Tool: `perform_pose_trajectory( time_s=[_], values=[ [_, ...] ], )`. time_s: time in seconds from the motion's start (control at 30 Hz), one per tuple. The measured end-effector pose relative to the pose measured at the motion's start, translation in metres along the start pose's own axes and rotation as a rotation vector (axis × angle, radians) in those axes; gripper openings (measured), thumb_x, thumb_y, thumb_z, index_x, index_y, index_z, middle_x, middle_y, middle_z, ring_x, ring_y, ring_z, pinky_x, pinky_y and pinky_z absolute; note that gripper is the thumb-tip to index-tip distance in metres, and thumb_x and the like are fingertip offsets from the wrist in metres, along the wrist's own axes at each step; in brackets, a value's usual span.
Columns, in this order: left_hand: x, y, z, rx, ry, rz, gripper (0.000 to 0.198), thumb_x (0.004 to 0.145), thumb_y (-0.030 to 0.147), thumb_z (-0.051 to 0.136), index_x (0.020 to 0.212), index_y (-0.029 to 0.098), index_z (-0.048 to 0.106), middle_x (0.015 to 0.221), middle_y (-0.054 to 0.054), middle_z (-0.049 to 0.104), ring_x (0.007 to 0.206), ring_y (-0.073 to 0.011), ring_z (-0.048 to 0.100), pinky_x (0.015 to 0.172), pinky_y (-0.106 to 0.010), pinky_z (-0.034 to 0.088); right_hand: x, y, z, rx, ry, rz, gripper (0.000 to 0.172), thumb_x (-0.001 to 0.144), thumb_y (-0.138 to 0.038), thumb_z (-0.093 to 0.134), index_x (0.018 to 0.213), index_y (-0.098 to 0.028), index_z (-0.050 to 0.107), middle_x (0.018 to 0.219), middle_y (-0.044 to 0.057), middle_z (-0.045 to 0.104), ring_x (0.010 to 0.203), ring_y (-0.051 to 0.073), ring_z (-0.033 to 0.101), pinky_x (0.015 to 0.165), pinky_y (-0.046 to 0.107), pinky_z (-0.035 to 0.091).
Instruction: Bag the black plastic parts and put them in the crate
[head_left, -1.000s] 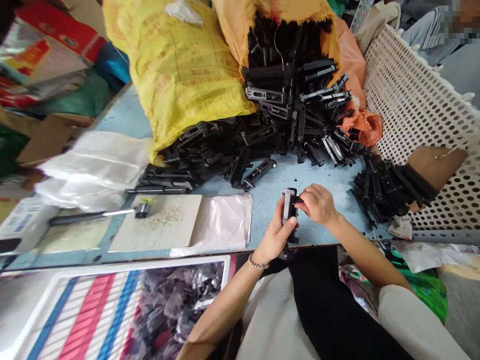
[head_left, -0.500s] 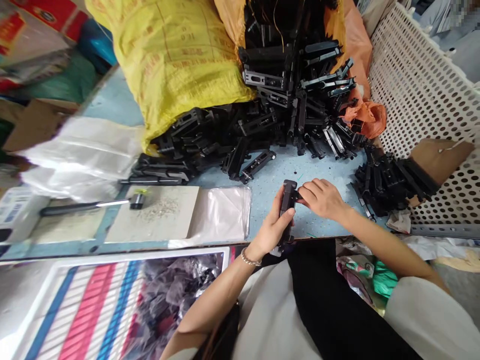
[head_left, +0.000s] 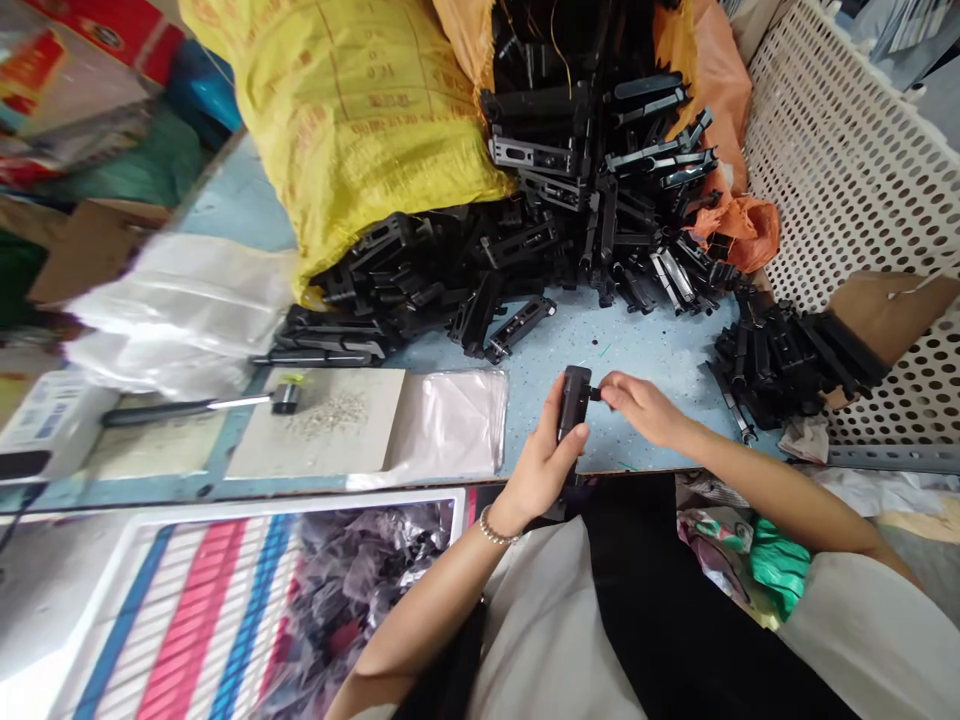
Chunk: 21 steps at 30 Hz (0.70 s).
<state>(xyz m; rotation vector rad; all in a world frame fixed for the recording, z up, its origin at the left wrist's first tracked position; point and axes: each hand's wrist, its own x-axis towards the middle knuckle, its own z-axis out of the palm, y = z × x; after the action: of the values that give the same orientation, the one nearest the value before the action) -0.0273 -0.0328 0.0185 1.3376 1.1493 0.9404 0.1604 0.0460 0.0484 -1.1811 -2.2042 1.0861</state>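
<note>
My left hand is wrapped round a long black plastic part, holding it upright over the near edge of the blue table. My right hand pinches a small black piece at the top right side of that part, fingers pressed together. A big heap of the same black parts spills from an orange sack behind my hands. A smaller pile of black parts lies to the right of my right hand.
A yellow woven sack lies at the back left. A white perforated basket stands on the right. Clear plastic bags, a board with grit and a small hammer lie left of my hands. A striped bag holding wrapped parts is below.
The view has shifted slightly. Both hands stay on the black part at the table edge; my right hand's fingers have moved to its top right corner.
</note>
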Motion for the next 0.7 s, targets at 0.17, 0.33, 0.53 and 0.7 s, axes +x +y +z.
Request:
perform_pose_trajectory(
  time_s=[0.17,0.33,0.53,0.7],
  values=[
    [-0.002,0.013,-0.001,-0.194,-0.035,-0.177,0.081,0.097,0.053,0.049,0.160,0.023,0.008,0.082,-0.001,0.063,0.071,-0.0163,0.063,0.063,-0.028,0.051,0.007,-0.001,-0.020,-0.339,0.029,-0.286,0.047,0.095,-0.061,0.049,0.067,-0.023,0.052,0.067,0.004,0.054,0.068,0.018,0.050,0.060,0.029,0.041],
    [-0.001,0.010,0.004,-0.181,0.058,-0.149,0.083,0.094,0.051,0.055,0.160,0.023,0.013,0.080,0.000,0.063,0.071,-0.0162,0.063,0.065,-0.028,0.051,0.006,-0.001,0.005,0.109,0.007,-0.086,0.061,0.103,-0.060,0.015,0.065,-0.024,0.047,0.050,-0.007,0.034,0.045,0.012,0.034,0.041,0.026,0.032],
    [0.014,0.006,-0.010,-0.461,0.180,-0.238,0.074,0.089,0.053,0.060,0.151,0.027,0.030,0.084,0.001,0.061,0.065,-0.0132,0.061,0.057,-0.025,0.049,-0.018,-0.005,0.018,-0.237,-0.121,-0.139,0.052,0.101,-0.061,0.033,0.089,-0.018,0.060,0.078,0.004,0.062,0.068,0.017,0.055,0.060,0.029,0.039],
    [0.023,0.010,-0.005,-0.503,0.169,-0.275,0.053,0.088,0.052,0.060,0.129,0.021,0.054,0.084,0.000,0.063,0.072,-0.0135,0.061,0.065,-0.025,0.050,-0.040,-0.002,0.044,-0.770,-0.079,-0.603,0.039,0.102,-0.048,0.044,0.085,-0.018,0.062,0.077,0.006,0.063,0.073,0.019,0.054,0.063,0.033,0.033]
  ],
)
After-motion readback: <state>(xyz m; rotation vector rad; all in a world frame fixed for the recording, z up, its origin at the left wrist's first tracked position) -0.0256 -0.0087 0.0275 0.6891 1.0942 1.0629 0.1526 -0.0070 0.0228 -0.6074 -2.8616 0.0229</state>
